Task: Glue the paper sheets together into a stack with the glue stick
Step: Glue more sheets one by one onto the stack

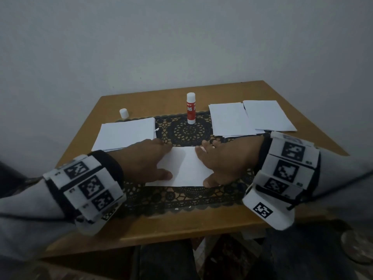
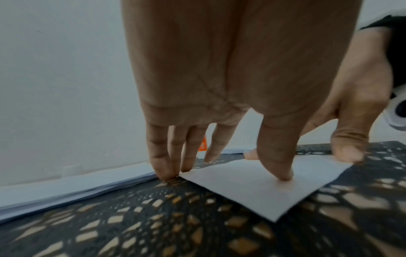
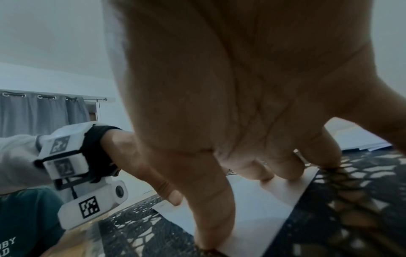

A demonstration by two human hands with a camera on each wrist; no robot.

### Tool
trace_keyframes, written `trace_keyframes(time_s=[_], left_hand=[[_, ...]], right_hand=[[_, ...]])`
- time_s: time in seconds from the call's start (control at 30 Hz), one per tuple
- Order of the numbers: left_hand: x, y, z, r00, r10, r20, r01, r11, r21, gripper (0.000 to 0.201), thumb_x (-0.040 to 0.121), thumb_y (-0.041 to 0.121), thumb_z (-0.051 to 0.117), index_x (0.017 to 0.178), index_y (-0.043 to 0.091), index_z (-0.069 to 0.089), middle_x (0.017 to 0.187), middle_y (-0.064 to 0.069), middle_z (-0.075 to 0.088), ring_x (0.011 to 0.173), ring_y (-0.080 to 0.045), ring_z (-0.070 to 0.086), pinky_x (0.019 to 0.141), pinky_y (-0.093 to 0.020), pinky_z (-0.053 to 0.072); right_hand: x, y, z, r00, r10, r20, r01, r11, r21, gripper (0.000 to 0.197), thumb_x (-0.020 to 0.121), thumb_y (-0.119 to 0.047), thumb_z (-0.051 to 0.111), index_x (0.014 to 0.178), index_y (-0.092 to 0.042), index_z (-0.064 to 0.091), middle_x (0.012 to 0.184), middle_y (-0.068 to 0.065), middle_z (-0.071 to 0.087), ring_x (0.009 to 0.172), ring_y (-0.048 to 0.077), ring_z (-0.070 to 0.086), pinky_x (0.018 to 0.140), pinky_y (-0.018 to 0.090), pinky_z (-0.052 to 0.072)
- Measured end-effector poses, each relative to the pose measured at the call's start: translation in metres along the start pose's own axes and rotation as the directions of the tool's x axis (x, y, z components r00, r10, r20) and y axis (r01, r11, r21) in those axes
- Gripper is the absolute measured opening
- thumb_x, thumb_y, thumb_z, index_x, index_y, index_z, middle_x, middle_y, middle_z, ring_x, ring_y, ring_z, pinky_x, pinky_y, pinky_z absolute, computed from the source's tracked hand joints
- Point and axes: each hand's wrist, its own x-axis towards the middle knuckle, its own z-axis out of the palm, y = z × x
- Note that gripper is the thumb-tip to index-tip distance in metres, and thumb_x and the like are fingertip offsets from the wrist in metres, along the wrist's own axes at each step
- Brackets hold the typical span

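Both hands flat on one white sheet (image 1: pixel 186 166) lying center frame on the black lace mat (image 1: pixel 181 199). Left hand (image 1: pixel 145 160) covers the sheet's left side, fingers straight and spread, thumb tip (image 2: pixel 283 173) pressing the paper, other fingertips at its far left corner. Right hand (image 1: pixel 224 160) covers the right side, fingers extended, thumb on the near right corner. Neither hand grips anything, just pressing down.

Glue stick (image 1: pixel 190 108) stands upright, uncapped, upper center of the head view at the mat's far edge, well apart from both hands. Its white cap (image 1: pixel 123 113) sits upper left on the wooden table (image 1: pixel 181 225). Paper stack (image 1: pixel 126 133) left of center, just beyond the left hand. Two more paper piles (image 1: pixel 252 117) upper right, overlapping each other.
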Motion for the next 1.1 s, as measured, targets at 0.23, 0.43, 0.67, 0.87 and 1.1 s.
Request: trace_keyframes(time_s=[0.23, 0.43, 0.67, 0.87, 1.1], left_hand=[[0.015, -0.007, -0.012, 0.999, -0.027, -0.034, 0.024, 0.996, -0.089, 0.064, 0.081, 0.050, 0.067, 0.133, 0.022, 0.041, 0.126, -0.003, 0.045, 0.101, -0.015, 0.045, 0.089, -0.029, 0.043], [0.022, -0.012, -0.010, 0.999, -0.029, -0.042, 0.022, 0.987, -0.160, 0.051, 0.081, 0.044, 0.070, 0.119, 0.019, 0.046, 0.110, 0.002, 0.054, 0.096, -0.014, 0.049, 0.077, -0.025, 0.038], [0.009, -0.032, -0.014, 0.944, -0.075, -0.322, -0.077, 0.898, -0.434, 0.009, 0.090, 0.016, 0.059, 0.086, 0.021, 0.052, 0.085, 0.008, 0.053, 0.081, -0.013, 0.051, 0.062, -0.021, 0.035], [-0.011, -0.065, -0.030, 0.866, -0.260, -0.427, -0.163, 0.660, -0.733, 0.013, 0.082, 0.011, 0.067, 0.082, -0.001, 0.062, 0.091, -0.028, 0.063, 0.089, -0.044, 0.062, 0.079, -0.059, 0.053], [-0.007, -0.102, -0.022, 0.785, -0.562, -0.260, -0.047, 0.365, -0.930, 0.043, 0.087, 0.009, 0.066, 0.124, 0.003, 0.046, 0.117, -0.019, 0.057, 0.097, -0.034, 0.062, 0.074, -0.045, 0.058]], right_hand=[[-0.008, 0.010, 0.006, 0.995, -0.032, -0.093, 0.048, 0.983, 0.176, 0.092, 0.094, -0.057, 0.046, 0.155, -0.012, -0.005, 0.163, 0.008, -0.009, 0.150, 0.028, 0.003, 0.119, 0.039, 0.014], [-0.009, 0.015, 0.011, 0.973, -0.009, -0.232, 0.073, 0.962, 0.265, 0.090, 0.085, -0.061, 0.058, 0.152, -0.015, 0.018, 0.159, 0.003, 0.022, 0.142, 0.022, 0.027, 0.115, 0.037, 0.028], [0.000, 0.028, 0.012, 0.875, 0.144, -0.461, 0.167, 0.806, 0.568, 0.072, 0.086, -0.042, 0.068, 0.144, -0.016, 0.033, 0.132, 0.002, 0.054, 0.111, 0.017, 0.054, 0.092, 0.030, 0.046], [0.006, 0.032, -0.011, 0.861, 0.195, -0.470, 0.414, 0.270, 0.869, 0.017, 0.093, -0.016, 0.063, 0.086, 0.000, 0.062, 0.078, 0.007, 0.073, 0.067, 0.018, 0.070, 0.060, 0.028, 0.057], [0.035, 0.008, -0.055, 0.872, 0.198, -0.447, 0.438, 0.089, 0.894, 0.013, 0.096, -0.011, 0.057, 0.090, 0.000, 0.057, 0.066, 0.012, 0.064, 0.050, 0.018, 0.060, 0.048, 0.026, 0.048]])
